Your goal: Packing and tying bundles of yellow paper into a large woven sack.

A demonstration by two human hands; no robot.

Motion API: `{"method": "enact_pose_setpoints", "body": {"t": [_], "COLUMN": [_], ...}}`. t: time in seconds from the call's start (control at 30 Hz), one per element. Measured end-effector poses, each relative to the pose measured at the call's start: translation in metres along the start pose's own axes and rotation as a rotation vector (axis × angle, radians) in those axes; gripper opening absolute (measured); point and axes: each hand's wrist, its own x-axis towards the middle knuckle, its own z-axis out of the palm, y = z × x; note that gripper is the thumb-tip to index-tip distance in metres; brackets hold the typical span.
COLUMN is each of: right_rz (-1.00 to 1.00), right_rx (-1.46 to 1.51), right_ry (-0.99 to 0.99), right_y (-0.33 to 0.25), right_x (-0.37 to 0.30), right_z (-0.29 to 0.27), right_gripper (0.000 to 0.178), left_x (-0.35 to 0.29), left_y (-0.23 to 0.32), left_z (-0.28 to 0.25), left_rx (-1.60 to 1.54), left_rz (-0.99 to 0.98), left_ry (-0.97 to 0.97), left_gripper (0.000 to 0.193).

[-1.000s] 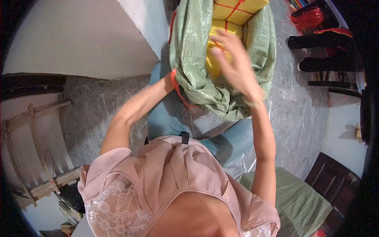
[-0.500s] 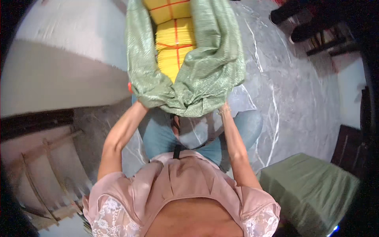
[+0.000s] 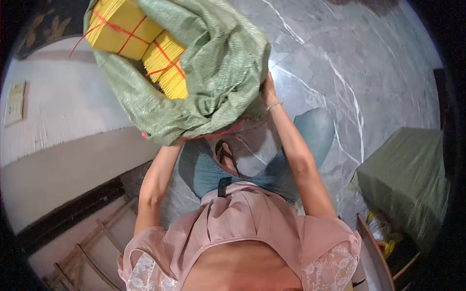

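A green woven sack (image 3: 221, 72) is tilted in front of me, its mouth rolled back. Inside lie stacks of yellow paper (image 3: 127, 31), bound crosswise with thin red string. My right hand (image 3: 268, 89), with a bracelet at its wrist, grips the sack's right side; its fingertips are behind the fabric. My left hand (image 3: 171, 145) holds the sack at its near-left lower edge, where the fabric covers nearly all its fingers. Red string or trim shows along the near edge, and a loose red end sticks out at the upper left.
A cloth-draped green block (image 3: 405, 169) stands at the right on the grey marbled floor (image 3: 315, 63). At the left is a pale wall with a socket plate (image 3: 15, 103). A wooden rack (image 3: 90, 259) is at the lower left. My sandalled foot (image 3: 225, 157) is below the sack.
The sack has swung to the left and turned, with both hands on it. My right hand has risen along its side. The view has shifted too, showing more of the left wall.
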Motion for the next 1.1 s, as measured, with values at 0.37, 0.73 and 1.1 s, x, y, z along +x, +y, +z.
{"method": "enact_pose_setpoints", "body": {"t": [0.37,0.73,1.1], "right_rz": [0.285,0.196,-0.108], "right_rx": [0.25,0.081,0.01], "right_ry": [0.17,0.457,0.699], "right_y": [0.213,0.389,0.421], "right_x": [-0.1,0.001,-0.01], "right_z": [-0.029,-0.108,-0.1], "right_gripper": [0.029,0.027,0.031], "left_x": [0.004,-0.099,-0.084], "left_y": [-0.014,-0.045,-0.015], "left_z": [0.012,0.017,0.045], "left_rx": [0.595,1.043,0.96], "left_rz": [-0.115,0.025,0.211], "left_ry": [0.022,0.082,0.145], "left_gripper": [0.053,0.06,0.071]}}
